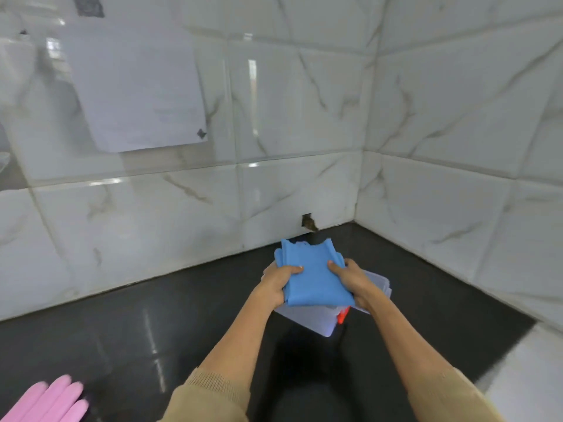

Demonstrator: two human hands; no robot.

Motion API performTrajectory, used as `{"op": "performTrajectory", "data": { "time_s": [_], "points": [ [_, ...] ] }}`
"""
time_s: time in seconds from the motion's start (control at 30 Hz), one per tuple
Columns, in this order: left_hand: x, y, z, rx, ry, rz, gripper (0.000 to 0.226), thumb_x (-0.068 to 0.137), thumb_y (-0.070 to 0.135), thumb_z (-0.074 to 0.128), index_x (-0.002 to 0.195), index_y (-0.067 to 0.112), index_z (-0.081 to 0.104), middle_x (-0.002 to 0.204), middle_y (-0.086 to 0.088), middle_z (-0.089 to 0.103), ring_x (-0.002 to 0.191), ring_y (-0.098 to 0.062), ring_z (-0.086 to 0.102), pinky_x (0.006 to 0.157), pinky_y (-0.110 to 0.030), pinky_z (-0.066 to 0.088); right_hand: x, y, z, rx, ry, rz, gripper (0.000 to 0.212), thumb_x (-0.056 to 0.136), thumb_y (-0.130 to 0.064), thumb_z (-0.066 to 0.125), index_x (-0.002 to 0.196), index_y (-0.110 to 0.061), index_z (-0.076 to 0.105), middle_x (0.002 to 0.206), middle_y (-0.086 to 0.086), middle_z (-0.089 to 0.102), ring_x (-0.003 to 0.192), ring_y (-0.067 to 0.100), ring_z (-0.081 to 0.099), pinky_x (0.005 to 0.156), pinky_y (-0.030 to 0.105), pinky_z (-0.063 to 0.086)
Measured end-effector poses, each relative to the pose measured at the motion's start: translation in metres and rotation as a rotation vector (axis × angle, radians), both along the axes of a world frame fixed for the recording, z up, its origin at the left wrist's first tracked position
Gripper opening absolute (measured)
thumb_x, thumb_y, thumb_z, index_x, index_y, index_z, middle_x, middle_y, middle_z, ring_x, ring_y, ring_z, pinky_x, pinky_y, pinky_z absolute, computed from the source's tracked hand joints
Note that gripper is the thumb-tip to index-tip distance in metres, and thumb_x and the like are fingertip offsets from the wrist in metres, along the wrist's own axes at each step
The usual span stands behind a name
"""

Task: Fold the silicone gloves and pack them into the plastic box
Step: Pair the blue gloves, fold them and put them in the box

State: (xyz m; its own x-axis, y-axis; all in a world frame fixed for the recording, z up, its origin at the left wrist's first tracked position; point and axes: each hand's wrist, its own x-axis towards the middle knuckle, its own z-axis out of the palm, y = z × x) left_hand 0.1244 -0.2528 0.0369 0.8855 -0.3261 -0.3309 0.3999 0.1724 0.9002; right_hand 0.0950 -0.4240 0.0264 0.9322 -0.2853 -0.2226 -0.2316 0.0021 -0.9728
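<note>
Step in hand, as I judge it: packing. I see left hand (281, 283) and right hand (350, 280) clamped on opposite edges of folded blue gloves (315, 274), held directly over plastic box (310, 319). Next: lower and press flat inside. Box interior hidden; orange item (343, 315) unidentifiable. Pink glove (48, 400) cut off bottom-left, appears unfolded.

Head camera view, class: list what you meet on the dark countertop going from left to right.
Pink silicone gloves → left hand → folded blue silicone glove → right hand.
</note>
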Motion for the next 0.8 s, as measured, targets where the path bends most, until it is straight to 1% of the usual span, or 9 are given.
{"op": "performTrajectory", "data": {
  "time_s": [0.07,0.1,0.27,0.33,0.4,0.5,0.6,0.7,0.8],
  "points": [
    [0.005,-0.006,-0.001,0.085,0.031,-0.067,0.042,0.082,0.003,0.067,0.122,0.005,0.056,0.103,-0.017,0.066,0.089,-0.032,0.065,0.073,-0.044,0.055,-0.005,-0.005,-0.008,0.118,0.035,-0.051,0.044,0.093,-0.026,0.059,0.125,-0.006,0.038,0.108,0.015,0.062,0.087,0.029,0.066,0.068,0.043,0.057],
    [0.007,-0.007,-0.002,0.119,0.051,-0.089,0.04,0.082,0.005,0.068,0.12,0.006,0.056,0.102,-0.017,0.066,0.088,-0.031,0.064,0.072,-0.043,0.054,-0.006,-0.005,-0.011,0.148,0.047,-0.062,0.044,0.092,-0.025,0.059,0.126,-0.006,0.038,0.11,0.016,0.061,0.09,0.031,0.066,0.068,0.042,0.057],
    [0.015,0.002,0.0,0.186,0.091,-0.125,0.016,0.085,0.005,0.065,0.098,0.009,0.056,0.093,-0.016,0.066,0.083,-0.03,0.064,0.064,-0.041,0.053,-0.006,0.006,-0.01,0.115,0.096,-0.07,0.042,0.094,-0.027,0.055,0.125,-0.007,0.034,0.112,0.016,0.057,0.097,0.031,0.062,0.088,0.047,0.054],
    [0.012,0.011,-0.001,0.221,0.077,-0.106,0.014,0.085,0.003,0.065,0.093,0.009,0.055,0.091,-0.016,0.065,0.081,-0.029,0.064,0.063,-0.04,0.053,-0.01,0.016,-0.008,0.113,0.14,-0.036,0.043,0.094,-0.026,0.055,0.126,-0.006,0.035,0.112,0.017,0.059,0.094,0.03,0.063,0.082,0.044,0.056],
    [0.002,0.03,-0.003,0.266,0.036,-0.072,0.019,0.084,0.003,0.066,0.097,0.009,0.054,0.096,-0.016,0.065,0.084,-0.029,0.065,0.063,-0.039,0.054,-0.016,0.034,-0.008,0.124,0.167,0.007,0.04,0.094,-0.024,0.055,0.126,-0.005,0.038,0.107,0.014,0.062,0.09,0.027,0.064,0.072,0.039,0.056],
    [-0.023,0.074,-0.009,0.35,-0.027,-0.043,0.03,0.082,0.008,0.068,0.111,0.007,0.058,0.106,-0.016,0.068,0.094,-0.031,0.067,0.077,-0.042,0.057,-0.035,0.075,-0.018,0.096,0.203,0.076,0.037,0.095,-0.025,0.053,0.123,-0.009,0.035,0.116,0.011,0.058,0.099,0.026,0.061,0.076,0.038,0.054],
    [-0.059,0.124,-0.011,0.378,-0.046,-0.025,0.028,0.08,0.013,0.071,0.107,0.01,0.066,0.104,-0.014,0.072,0.096,-0.03,0.07,0.087,-0.044,0.056,-0.064,0.118,-0.031,0.083,0.225,0.177,0.034,0.094,-0.028,0.051,0.116,-0.018,0.027,0.109,0.0,0.051,0.097,0.019,0.056,0.068,0.033,0.051],
    [-0.097,0.164,-0.009,0.376,-0.019,0.017,0.025,0.08,0.012,0.071,0.105,0.011,0.068,0.099,-0.011,0.075,0.092,-0.028,0.071,0.077,-0.039,0.057,-0.085,0.15,-0.035,0.096,0.244,0.316,0.033,0.094,-0.028,0.052,0.116,-0.018,0.029,0.106,-0.003,0.051,0.093,0.014,0.055,0.065,0.03,0.051],
    [-0.136,0.189,-0.013,0.352,0.054,0.131,0.028,0.082,0.006,0.068,0.109,0.006,0.064,0.1,-0.014,0.073,0.089,-0.028,0.071,0.066,-0.034,0.056,-0.093,0.166,-0.032,0.017,0.243,0.49,0.038,0.093,-0.028,0.054,0.123,-0.017,0.034,0.114,-0.001,0.057,0.101,0.015,0.058,0.082,0.036,0.052]
  ]
}}
